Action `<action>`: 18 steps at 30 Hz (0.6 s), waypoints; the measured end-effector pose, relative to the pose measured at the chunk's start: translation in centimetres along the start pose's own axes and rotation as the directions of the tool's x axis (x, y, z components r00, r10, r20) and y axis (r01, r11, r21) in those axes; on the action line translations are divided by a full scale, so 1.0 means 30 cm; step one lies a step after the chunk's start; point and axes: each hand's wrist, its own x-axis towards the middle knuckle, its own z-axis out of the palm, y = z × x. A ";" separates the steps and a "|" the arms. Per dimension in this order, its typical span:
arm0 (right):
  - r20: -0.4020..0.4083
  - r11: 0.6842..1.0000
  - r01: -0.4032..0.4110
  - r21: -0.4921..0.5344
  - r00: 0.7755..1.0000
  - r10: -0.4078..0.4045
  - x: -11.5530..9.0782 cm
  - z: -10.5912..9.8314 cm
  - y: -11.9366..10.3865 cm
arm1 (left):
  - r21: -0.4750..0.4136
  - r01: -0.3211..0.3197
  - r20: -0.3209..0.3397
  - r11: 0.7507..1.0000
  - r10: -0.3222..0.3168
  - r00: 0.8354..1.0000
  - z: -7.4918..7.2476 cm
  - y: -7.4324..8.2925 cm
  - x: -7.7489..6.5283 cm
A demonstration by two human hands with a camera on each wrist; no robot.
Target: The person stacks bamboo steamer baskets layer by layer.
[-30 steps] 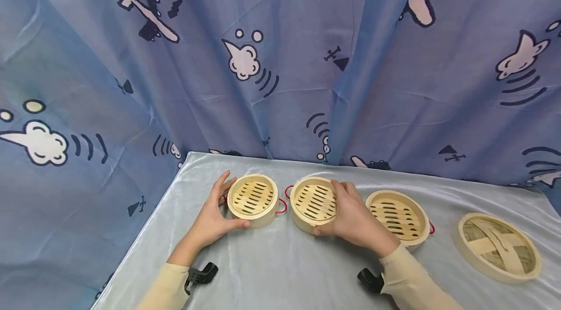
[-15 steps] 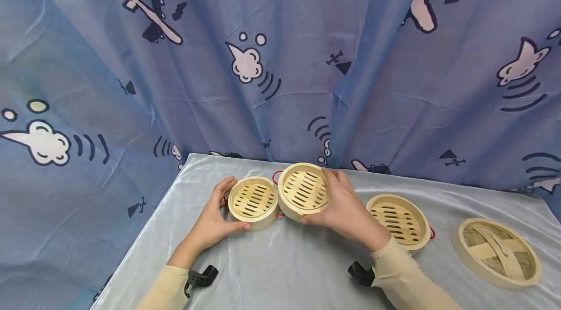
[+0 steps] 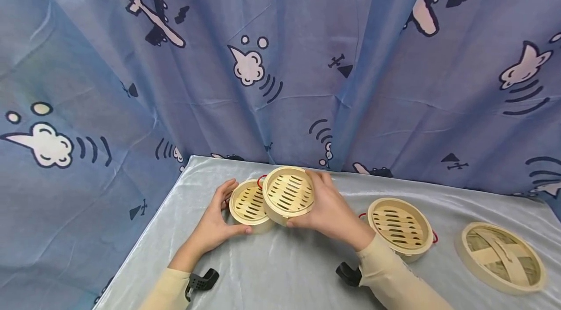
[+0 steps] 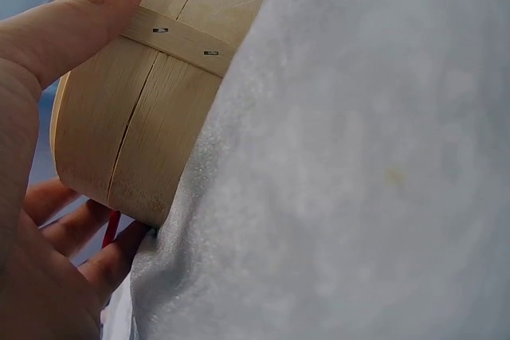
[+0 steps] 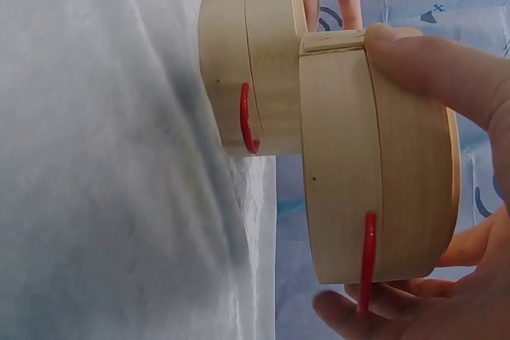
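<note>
On the table's left side, a round bamboo steamer basket (image 3: 247,205) with a slatted bottom stands between the thumb and fingers of my left hand (image 3: 216,225). Its stapled side wall (image 4: 151,109) fills the left wrist view, and a red handle (image 5: 245,117) shows in the right wrist view. My right hand (image 3: 328,208) grips a second steamer basket (image 3: 288,193) by its far and near sides. This one is raised off the table and partly overlaps the left basket's right side in the head view. A red handle (image 5: 366,264) hangs on its wall.
A third steamer basket (image 3: 399,227) with red handles sits on the table right of my right forearm. Farther right lies a woven bamboo lid (image 3: 499,257). Grey cloth (image 3: 280,276) covers the table, and a blue printed curtain (image 3: 289,120) hangs behind it.
My right hand has lifted the second steamer basket off the table and carried it left, partly over the left basket. My left hand has stayed around its basket.
</note>
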 end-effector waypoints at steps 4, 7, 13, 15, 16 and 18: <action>0.014 1.000 0.014 0.006 1.000 -0.014 0.013 0.007 -0.014 | 0.013 -0.001 -0.003 1.000 0.001 1.000 0.001 0.003 0.002; 0.023 1.000 0.019 0.011 1.000 -0.019 0.022 0.011 -0.025 | 0.015 -0.002 -0.004 1.000 0.003 1.000 0.001 0.006 0.004; 0.035 1.000 0.022 0.016 0.999 -0.022 0.036 0.032 -0.044 | -0.010 -0.001 -0.006 1.000 0.001 1.000 0.001 0.003 0.001; 0.037 0.999 0.027 0.024 0.999 -0.028 0.043 0.044 -0.049 | -0.009 -0.003 -0.007 1.000 0.003 1.000 -0.001 0.003 -0.001; 0.038 0.999 0.028 0.028 0.999 -0.029 0.045 0.050 -0.050 | -0.009 -0.005 -0.007 1.000 0.005 1.000 -0.001 0.002 -0.002; 0.043 0.999 0.027 0.035 0.999 -0.028 0.049 0.063 -0.053 | -0.009 -0.014 -0.005 1.000 0.014 1.000 -0.001 -0.001 -0.002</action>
